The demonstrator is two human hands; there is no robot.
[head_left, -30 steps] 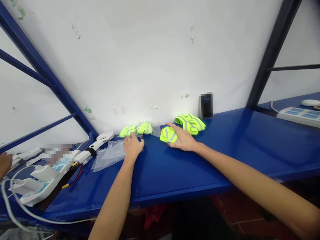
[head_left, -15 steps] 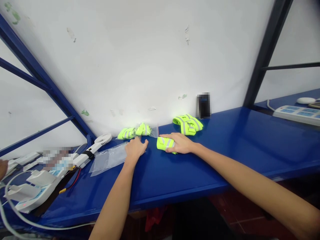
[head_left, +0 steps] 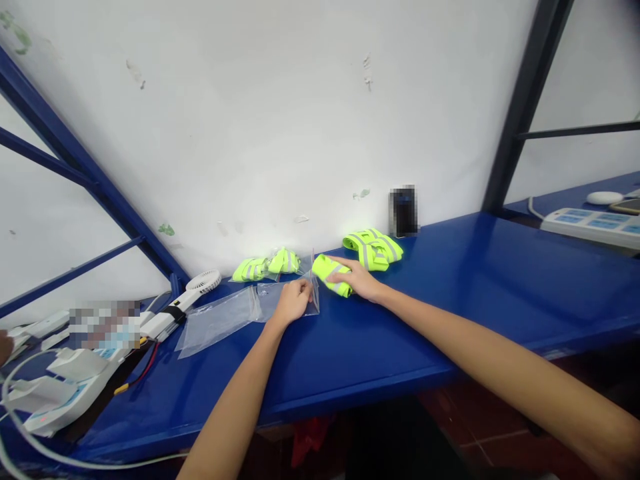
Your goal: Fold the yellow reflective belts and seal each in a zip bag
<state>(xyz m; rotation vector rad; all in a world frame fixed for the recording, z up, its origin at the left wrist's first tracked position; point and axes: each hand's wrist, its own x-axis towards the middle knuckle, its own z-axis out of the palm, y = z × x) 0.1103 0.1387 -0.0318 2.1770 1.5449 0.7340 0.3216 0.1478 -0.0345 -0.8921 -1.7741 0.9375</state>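
My right hand [head_left: 359,280] grips a rolled fluorescent yellow reflective vest [head_left: 327,272] with grey stripes, tilted just over the table. Close on its left, my left hand [head_left: 296,300] is closed on a clear zip bag [head_left: 270,297], which lies flat with its end reaching past the fingers. The fingertips are partly hidden. More clear bags [head_left: 217,323] lie to the left. Behind my left hand, against the wall, are two bagged yellow bundles [head_left: 250,269]. A loosely folded yellow reflective vest [head_left: 373,249] rests behind my right hand.
On the left are a white handheld fan [head_left: 203,283], a power strip [head_left: 75,397] with plugs and cables, and part of another person's hand [head_left: 5,347]. A dark blurred object [head_left: 403,212] leans on the wall. Blue frame posts bound the blue table [head_left: 475,287].
My left hand has moved right, and a clear bag now lies stretched out under it. My right hand has raised and tilted the rolled vest slightly.
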